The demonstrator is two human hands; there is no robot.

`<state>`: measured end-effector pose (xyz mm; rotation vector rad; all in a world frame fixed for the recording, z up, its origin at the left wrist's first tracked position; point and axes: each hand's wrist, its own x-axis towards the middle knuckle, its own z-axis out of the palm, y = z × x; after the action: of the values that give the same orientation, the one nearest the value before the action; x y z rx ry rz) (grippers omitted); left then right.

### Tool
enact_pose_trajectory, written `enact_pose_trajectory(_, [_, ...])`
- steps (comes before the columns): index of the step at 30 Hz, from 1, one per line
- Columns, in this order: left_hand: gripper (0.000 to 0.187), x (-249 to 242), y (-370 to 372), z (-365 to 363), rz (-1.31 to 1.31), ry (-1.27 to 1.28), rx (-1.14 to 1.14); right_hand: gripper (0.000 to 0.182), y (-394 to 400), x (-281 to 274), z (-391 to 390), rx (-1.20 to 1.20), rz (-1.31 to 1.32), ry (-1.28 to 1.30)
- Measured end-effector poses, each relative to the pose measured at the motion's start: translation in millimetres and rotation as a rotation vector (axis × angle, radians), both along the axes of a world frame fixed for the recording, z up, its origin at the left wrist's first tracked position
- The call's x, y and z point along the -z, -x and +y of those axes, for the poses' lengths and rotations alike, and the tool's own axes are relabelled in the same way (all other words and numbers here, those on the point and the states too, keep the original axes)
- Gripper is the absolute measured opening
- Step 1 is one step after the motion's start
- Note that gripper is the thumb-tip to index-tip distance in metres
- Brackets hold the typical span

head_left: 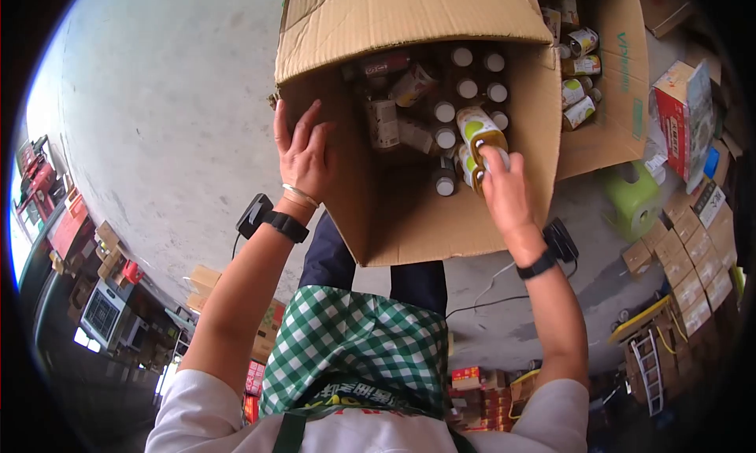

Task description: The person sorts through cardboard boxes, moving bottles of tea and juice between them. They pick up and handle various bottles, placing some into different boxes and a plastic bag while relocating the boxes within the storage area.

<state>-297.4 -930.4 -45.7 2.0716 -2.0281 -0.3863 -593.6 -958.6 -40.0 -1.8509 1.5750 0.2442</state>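
A large open cardboard box point(441, 16) stands in front of me, with bottles inside. My right hand point(508, 194) reaches into its right half, fingers closed around the cap end of a juice bottle point(477, 125). That bottle is tilted, with a white label showing green fruit and amber liquid inside. Right beside it is a similar labelled bottle point(466, 168), partly hidden by my fingers. Several white-capped bottles point(445, 112) stand upright around them, and others lie on their sides at the left. My left hand point(303, 157) rests against the box's left wall, fingers spread.
Another open carton point(610, 134) with several bottles adjoins on the right. Near it are a green roll-shaped object point(634, 199), a red box point(676, 114) and stacked small cartons point(693, 272). A black cable point(504, 300) runs across the floor.
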Motion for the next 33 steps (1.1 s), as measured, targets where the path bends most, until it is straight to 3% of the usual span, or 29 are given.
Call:
enact_pose_trajectory(2, [0.027, 0.2, -0.6, -0.2, -0.001, -0.007, 0.000, 0.040, 19.1, -65.1, -15.0, 0.081, -0.150, 0.110])
enact_pose_trajectory(6, [0.032, -9.8, 13.8, 1.4, -0.088, -0.119, 0.016, 0.034, 53.8, -180.0, -47.8, 0.662, -0.356, -0.035])
enact_pose_trajectory(8, [0.035, -13.2, 31.0, 7.8, -0.069, -0.133, 0.211, 0.035, 69.5, -210.9, -60.4, 0.582, -0.194, 0.107])
enact_pose_trajectory(10, [0.046, 1.7, 51.0, 10.2, -0.043, -0.320, 0.231, 0.037, 63.5, -222.4, -66.2, 0.593, -0.139, 0.155])
enact_pose_trajectory(11, [0.046, 9.1, 61.2, 11.4, -0.037, -0.319, 0.219, 0.038, 56.6, -224.4, -61.3, 0.435, 0.007, 0.377])
enact_pose_trajectory(12, [0.054, 20.4, 65.0, 1.2, 0.035, -0.655, -0.102, 0.040, 42.9, -222.4, -65.9, 0.268, 0.151, 0.591])
enact_pose_trajectory(13, [0.064, 39.1, 65.9, -11.3, 0.106, -0.968, -0.437, 0.037, 29.2, -199.2, -58.9, 0.368, -0.178, 0.646])
enact_pose_trajectory(14, [0.078, 71.2, 64.8, -6.2, 0.078, -1.009, -0.494, 0.033, 6.9, -170.9, -44.6, 0.495, -0.403, 0.518])
enact_pose_trajectory(16, [0.080, 131.3, 57.5, 24.9, -0.115, -0.753, -0.442, 0.018, -54.6, -97.9, -27.2, 0.177, -0.239, 0.168])
enact_pose_trajectory(17, [0.080, 153.7, 48.0, 34.7, -0.112, -0.774, -0.444, 0.017, -83.2, -57.3, -16.5, -0.105, -0.100, 0.113])
enact_pose_trajectory(19, [0.076, 198.2, 32.8, 47.2, -0.201, -0.751, -0.710, 0.018, -113.5, 23.1, 13.8, -0.379, 0.276, 0.017])
enact_pose_trajectory(20, [0.076, 224.4, 21.0, 52.4, -0.209, -0.760, -0.718, 0.023, -123.7, 51.8, 16.3, -0.472, 0.394, 0.000])
enact_pose_trajectory(21, [0.073, 250.8, 2.6, 63.0, -0.357, -0.747, -0.604, 0.023, -133.7, 68.9, 13.7, -0.479, 0.382, -0.008])
enact_pose_trajectory(23, [0.070, 276.0, -14.9, 70.9, -0.504, -0.737, -0.479, 0.034, -136.0, 92.2, 3.6, -0.810, 0.784, -0.088])
enact_pose_trajectory(24, [0.061, 282.3, -21.5, 75.7, -0.410, -0.602, -0.526, 0.043, -126.3, 107.0, 4.8, -0.895, 0.913, 0.001])
enact_pose_trajectory(26, [0.053, 263.6, -21.9, 76.0, -0.322, -0.477, -0.570, 0.038, -120.1, 109.6, -0.8, -0.972, 0.958, -0.012])
enact_pose_trajectory(28, [0.038, 194.4, -4.4, 42.8, 0.858, -0.382, -1.199, 0.039, -101.1, 127.8, 5.5, -0.956, 0.987, 0.082])
enact_pose_trajectory(29, [0.038, 170.7, -0.6, 40.9, 0.855, -0.373, -1.188, 0.039, -94.9, 129.2, 2.7, -0.938, 1.000, 0.107])
enact_pose_trajectory(31, [0.027, 125.8, 8.1, 43.4, 1.614, -0.549, -1.374, 0.041, -84.5, 128.0, -4.2, -0.944, 1.010, 0.195])
enact_pose_trajectory(33, [0.020, 65.6, 20.1, 30.7, 1.657, -0.564, -1.312, 0.045, -77.3, 131.6, 4.2, -0.929, 1.042, 0.140])
